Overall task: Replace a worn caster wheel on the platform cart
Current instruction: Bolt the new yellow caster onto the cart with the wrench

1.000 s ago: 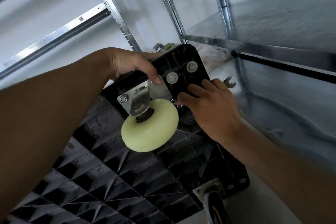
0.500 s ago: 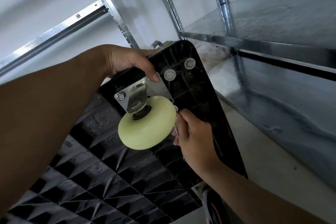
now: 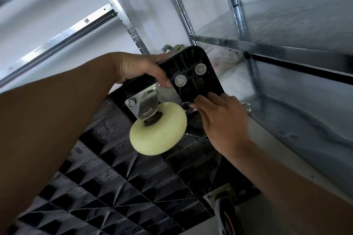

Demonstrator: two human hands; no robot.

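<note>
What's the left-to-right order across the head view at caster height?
Left forearm → hex nut on the caster plate → cream wheel → wrench → right hand holding it → shelf upright. Left hand skipped: it grips the cart deck above the nut and wheel.

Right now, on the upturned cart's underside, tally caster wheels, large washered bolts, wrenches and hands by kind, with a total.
Caster wheels: 2 (pale yellow plastic wheel, dark wheel with orange stripe)
Large round silver washered bolts: 2
Silver open-end wrench: 1, in the right hand
Hands: 2 (left hand grips the black ribbed cart)
Total: 7
</note>
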